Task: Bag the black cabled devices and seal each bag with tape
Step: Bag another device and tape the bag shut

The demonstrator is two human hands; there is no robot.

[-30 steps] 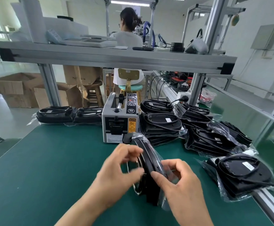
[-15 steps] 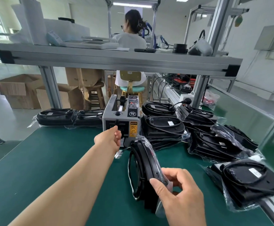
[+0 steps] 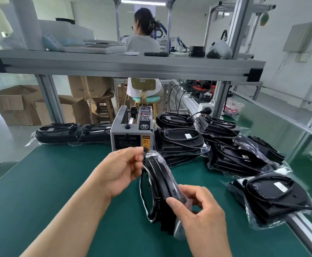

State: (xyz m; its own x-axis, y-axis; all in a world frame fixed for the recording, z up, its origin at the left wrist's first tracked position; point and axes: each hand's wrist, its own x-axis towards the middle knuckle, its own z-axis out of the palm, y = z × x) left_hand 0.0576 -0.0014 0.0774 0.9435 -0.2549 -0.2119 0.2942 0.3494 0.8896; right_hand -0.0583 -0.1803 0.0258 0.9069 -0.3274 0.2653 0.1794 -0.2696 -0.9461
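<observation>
Half a second ago the left hand (image 3: 120,171) was up at the tape dispenser (image 3: 131,134) at 12 o'clock. Now it's back down, its grip pinched on the top corner of the bag (image 3: 152,154). Can't actually spot any tape between the fingers (it'd be clear anyway), but my guess is it grabbed a strip. The right hand (image 3: 197,206) hasn't let go, and its grip pinches the bag's loose end against the black device (image 3: 160,182). That stands on edge on the green worktop (image 3: 58,182), at 6 o'clock from the dispenser. So this one looks bagged and sealing should be next. Bagged ones are piled (image 3: 240,156) at 2 to 3 o'clock.
</observation>
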